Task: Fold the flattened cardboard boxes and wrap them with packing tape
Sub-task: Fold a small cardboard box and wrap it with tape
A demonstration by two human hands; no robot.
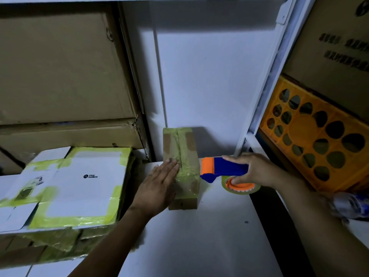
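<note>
two bare hands meet at the middle of the frame. the left hand lies flat, fingers straight and together, pressing on the top face of the folded cardboard box and grasping nothing. that box stands on the white table just left of centre, its long side running away from the camera. its top is covered in shiny greenish-yellow packing tape, with a seam down the middle.

the right hand is clenched around the blue and orange tape dispenser, fingers over the blue handle and thumb beneath. the dispenser's orange end sits against the box's upper right edge. the tape roll sits under the hand on an orange hub, close to the table; whether it touches the table cannot be told.

at the lower left, a stack of flattened boxes lies beside the left hand, its top sheet white with greenish-yellow borders and a small dark logo. large brown cartons fill the upper left. a white shelf post runs down right of centre. an orange crate with round holes leans at the right edge, below a printed carton in the upper right.
</note>
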